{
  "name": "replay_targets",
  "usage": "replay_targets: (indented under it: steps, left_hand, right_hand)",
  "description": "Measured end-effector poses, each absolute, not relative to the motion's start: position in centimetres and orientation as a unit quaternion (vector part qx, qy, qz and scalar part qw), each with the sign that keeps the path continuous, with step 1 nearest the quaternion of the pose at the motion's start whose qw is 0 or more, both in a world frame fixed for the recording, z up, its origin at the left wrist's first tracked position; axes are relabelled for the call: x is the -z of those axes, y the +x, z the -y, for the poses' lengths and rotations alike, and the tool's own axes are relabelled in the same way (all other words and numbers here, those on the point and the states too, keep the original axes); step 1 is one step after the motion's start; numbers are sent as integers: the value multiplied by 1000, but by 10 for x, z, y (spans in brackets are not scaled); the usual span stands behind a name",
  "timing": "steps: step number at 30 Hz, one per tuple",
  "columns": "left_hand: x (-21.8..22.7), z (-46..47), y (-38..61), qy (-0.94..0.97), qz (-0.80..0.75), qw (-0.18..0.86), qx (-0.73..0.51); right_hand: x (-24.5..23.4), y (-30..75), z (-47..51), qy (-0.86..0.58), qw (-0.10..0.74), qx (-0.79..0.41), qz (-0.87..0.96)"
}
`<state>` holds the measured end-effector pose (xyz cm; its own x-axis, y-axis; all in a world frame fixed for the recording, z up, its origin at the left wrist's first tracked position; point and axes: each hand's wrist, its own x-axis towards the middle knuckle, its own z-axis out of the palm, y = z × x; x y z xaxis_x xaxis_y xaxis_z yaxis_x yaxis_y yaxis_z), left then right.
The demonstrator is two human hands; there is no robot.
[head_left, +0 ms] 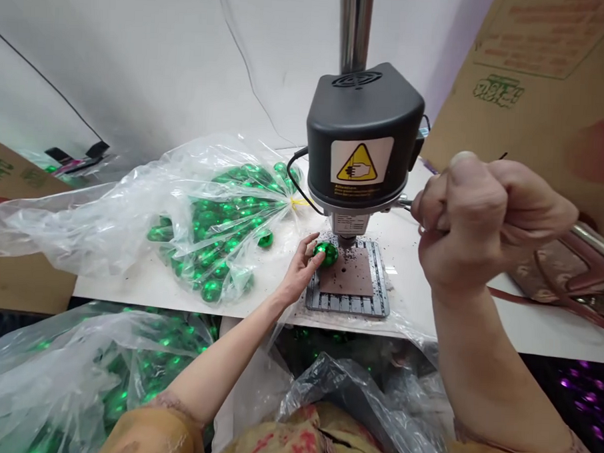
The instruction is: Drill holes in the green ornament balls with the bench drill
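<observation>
My left hand [300,270] pinches a shiny green ball [326,253] and holds it on the brown pad [353,272] of a small bench drill press [363,142], right under the spindle. My right hand [475,217] is raised at the machine's right side, fist closed round its metal feed lever [406,202], of which only a short stub shows. The drill's grey slotted base [349,302] sits on the white table [144,283], dusted with dark specks.
A clear plastic bag [207,209] of several green balls lies left of the drill. More bagged green balls [100,371] sit below the table edge. Cardboard boxes stand at far left [13,187] and upper right [538,83]. A brown handbag [575,272] lies at right.
</observation>
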<state>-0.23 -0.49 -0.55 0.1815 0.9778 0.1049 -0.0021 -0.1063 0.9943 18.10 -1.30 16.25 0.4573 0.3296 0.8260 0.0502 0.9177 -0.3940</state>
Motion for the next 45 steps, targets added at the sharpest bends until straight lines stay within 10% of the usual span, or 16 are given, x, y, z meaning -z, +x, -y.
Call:
replay_targets:
  steps: [8,18,45]
  left_hand:
    - [5,1,-8,724,-465,269,-433]
    - [9,4,9,520,-447,488,-539]
    - [22,14,29,647,-399,461,-457]
  right_hand:
    - [-161,181,11,-188,832,-82,515]
    - [-160,184,11,-200,835,-78,507]
    - [-158,181,15,-245,817,-53,519]
